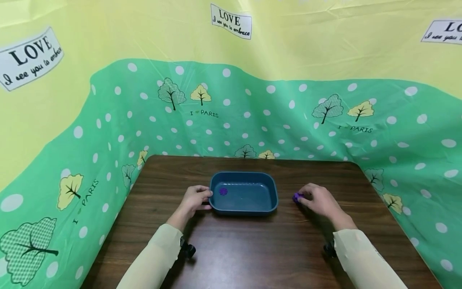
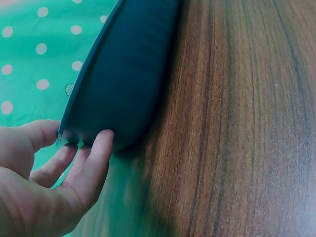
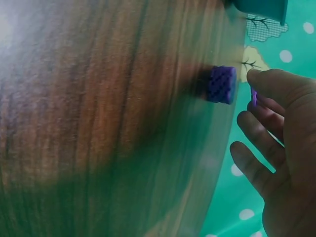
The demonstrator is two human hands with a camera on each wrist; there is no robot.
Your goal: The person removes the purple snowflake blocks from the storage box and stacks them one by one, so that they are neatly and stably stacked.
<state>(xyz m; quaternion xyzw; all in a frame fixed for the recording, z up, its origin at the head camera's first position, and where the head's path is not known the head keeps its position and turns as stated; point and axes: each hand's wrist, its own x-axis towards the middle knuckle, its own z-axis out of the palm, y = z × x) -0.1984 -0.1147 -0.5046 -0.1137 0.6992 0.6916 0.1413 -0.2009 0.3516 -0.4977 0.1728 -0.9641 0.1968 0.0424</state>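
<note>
A dark blue rectangular plastic basin (image 1: 243,210) sits on the table, with one purple scalloped disc (image 1: 223,192) lying inside at its left. My left hand (image 1: 196,198) holds the basin's left end; in the left wrist view, the thumb is at the rim and fingers press the outer wall (image 2: 118,84). To the right of the basin, my right hand (image 1: 319,200) pinches a thin purple disc (image 3: 254,96) between thumb and fingers. Just beside it, a short stack of purple discs (image 3: 222,85) stands on the table, apart from the held disc.
The brown wood-grain table (image 1: 245,253) has rounded far corners. Green and yellow printed cloth (image 1: 249,108) hangs behind it and along both sides. Dark wrist cameras (image 1: 188,250) are worn at both sleeves.
</note>
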